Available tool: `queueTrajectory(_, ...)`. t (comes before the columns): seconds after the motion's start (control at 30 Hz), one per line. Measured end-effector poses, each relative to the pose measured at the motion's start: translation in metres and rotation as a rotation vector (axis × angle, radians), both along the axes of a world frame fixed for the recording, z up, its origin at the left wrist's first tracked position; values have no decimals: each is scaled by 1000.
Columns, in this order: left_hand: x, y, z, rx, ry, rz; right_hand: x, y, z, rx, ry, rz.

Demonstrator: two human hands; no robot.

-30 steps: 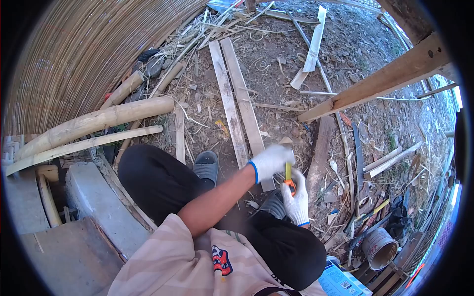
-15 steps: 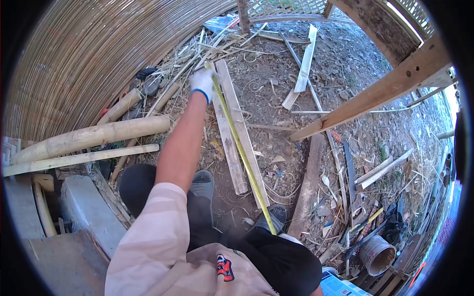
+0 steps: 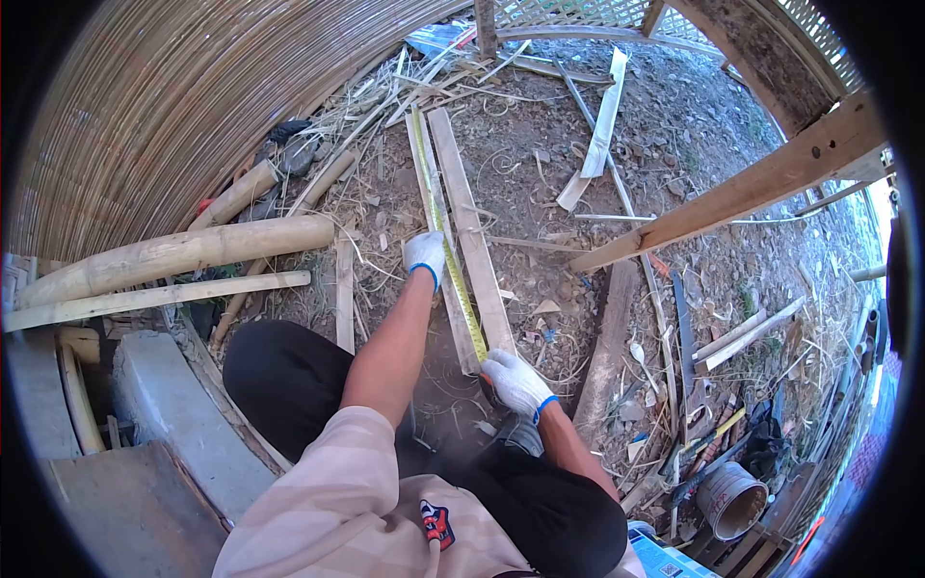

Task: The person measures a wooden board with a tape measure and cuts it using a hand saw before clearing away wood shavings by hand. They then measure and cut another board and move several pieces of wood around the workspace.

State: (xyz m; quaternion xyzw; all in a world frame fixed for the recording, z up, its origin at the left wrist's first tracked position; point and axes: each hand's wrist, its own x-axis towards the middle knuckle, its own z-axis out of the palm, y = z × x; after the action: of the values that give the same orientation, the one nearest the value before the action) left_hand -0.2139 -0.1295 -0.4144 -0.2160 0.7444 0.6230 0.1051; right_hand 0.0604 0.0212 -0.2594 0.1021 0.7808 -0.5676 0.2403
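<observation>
Two narrow wooden boards lie side by side on the ground, a left board (image 3: 456,326) and a right board (image 3: 469,231). A yellow tape measure (image 3: 462,297) is stretched lengthwise along the left one. My left hand (image 3: 425,255), in a white glove with a blue cuff, rests closed over the tape and the board's left edge, around mid-length. Near the boards' lower ends, my right hand (image 3: 518,383), gloved the same way, is closed around the tape's case, of which only a small orange-red part shows.
Thick bamboo poles (image 3: 193,255) and concrete blocks (image 3: 183,414) lie at the left. A slanted wooden beam (image 3: 732,197) crosses the right side. Behind it are scattered sticks and a bucket (image 3: 731,501) at the lower right. A woven bamboo wall (image 3: 193,116) rises at the upper left.
My left hand has come down from the boards' far end to mid-length. My right hand has risen into view at their near end. The tape now lies along the left board.
</observation>
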Motion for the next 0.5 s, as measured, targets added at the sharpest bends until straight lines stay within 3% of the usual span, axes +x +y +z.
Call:
queueTrajectory(0.03,2,-3,5,-114,11,-25,2,-4,8,-91,-126,-131)
queueTrajectory(0.13,10,-12,15,-101,-135,-163,22,4,4,-22,-126,26)
queueTrajectory(0.23,19,-17,-3,-166,-113,-281,38,7,20,-26,-273,-99)
queueTrajectory(0.3,13,-20,-14,-322,-42,-418,55,11,-9,69,3,44)
queueTrajectory(0.33,18,-15,6,-383,-30,-468,58,7,-8,72,-3,56)
queueTrajectory(0.37,22,-12,28,-413,-58,-474,57,4,-8,76,-5,70)
queueTrajectory(0.43,47,2,73,-194,-92,-253,60,-5,-28,28,-140,78)
queueTrajectory(0.47,53,2,65,-259,-35,-234,55,-13,-18,-9,-253,-11)
queueTrajectory(0.5,59,1,58,-325,22,-217,68,-21,-36,28,-169,61)
